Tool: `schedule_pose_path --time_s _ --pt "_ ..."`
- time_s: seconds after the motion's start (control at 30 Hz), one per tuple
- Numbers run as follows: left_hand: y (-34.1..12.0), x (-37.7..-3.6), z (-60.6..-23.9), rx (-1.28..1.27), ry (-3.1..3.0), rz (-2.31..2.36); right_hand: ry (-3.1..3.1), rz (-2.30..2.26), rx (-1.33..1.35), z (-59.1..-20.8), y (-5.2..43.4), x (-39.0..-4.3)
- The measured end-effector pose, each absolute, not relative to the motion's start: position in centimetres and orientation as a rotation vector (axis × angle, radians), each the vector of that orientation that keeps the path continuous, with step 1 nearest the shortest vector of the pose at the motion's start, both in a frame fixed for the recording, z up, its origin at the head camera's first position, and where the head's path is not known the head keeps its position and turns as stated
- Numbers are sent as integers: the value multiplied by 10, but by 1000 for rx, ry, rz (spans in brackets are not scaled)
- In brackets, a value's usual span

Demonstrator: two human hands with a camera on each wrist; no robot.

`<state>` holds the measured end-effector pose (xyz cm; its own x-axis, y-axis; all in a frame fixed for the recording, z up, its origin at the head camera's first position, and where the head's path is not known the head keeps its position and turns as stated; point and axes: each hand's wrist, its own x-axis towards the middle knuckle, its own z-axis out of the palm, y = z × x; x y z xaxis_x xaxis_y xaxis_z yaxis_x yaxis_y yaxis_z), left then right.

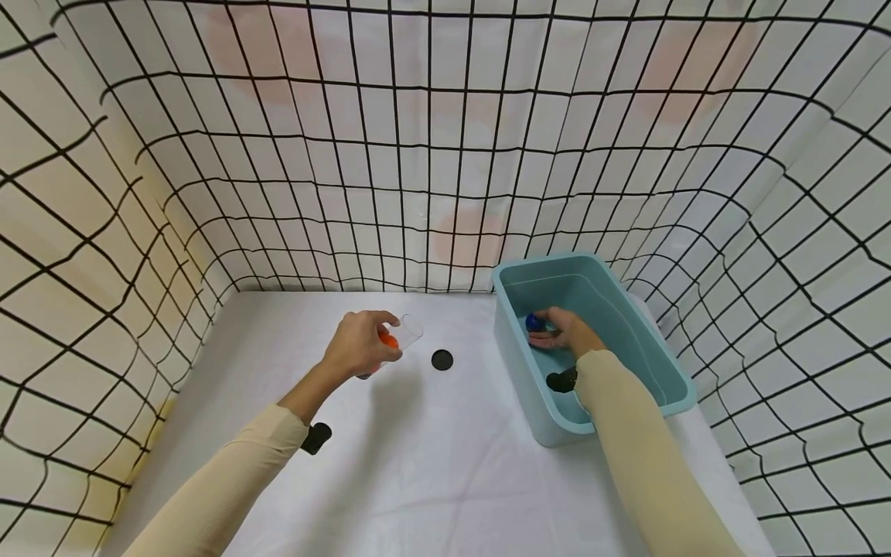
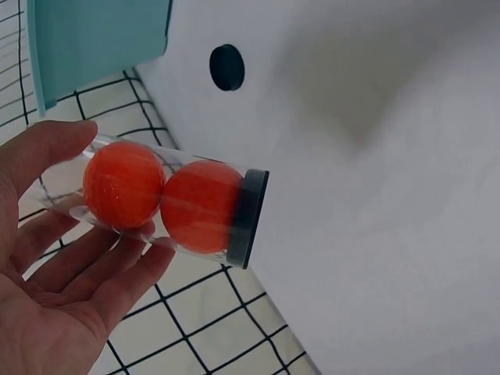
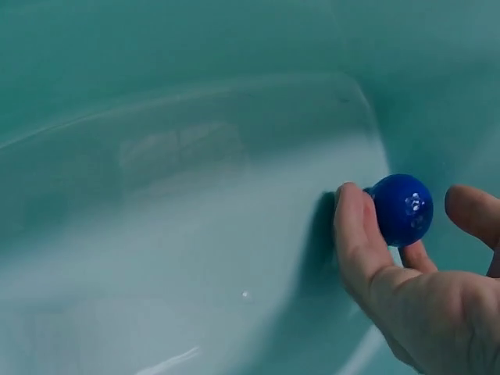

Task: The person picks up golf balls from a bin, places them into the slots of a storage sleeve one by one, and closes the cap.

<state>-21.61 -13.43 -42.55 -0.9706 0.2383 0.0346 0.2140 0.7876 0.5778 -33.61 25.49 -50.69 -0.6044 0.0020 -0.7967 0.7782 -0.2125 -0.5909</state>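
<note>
The left hand [image 2: 55, 289] holds a clear tube [image 2: 168, 205] with two orange balls [image 2: 123, 183] inside. The right hand [image 3: 414, 289] pinches a blue ball [image 3: 402, 208] in the teal bin [image 1: 647, 348].

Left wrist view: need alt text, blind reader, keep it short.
A left hand holds a clear plastic tube on its side, with two orange balls packed in against its dark grey end cap. Behind it lie a white tabletop with a round black disc, a corner of a teal bin, and a black-gridded white cloth.
</note>
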Motion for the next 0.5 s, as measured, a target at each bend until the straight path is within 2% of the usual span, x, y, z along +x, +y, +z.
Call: schedule_pose_path --time_s 0.5 --pt "-131 -217 -426 370 2919 957 1703 -1619 1033 -509 263 -335"
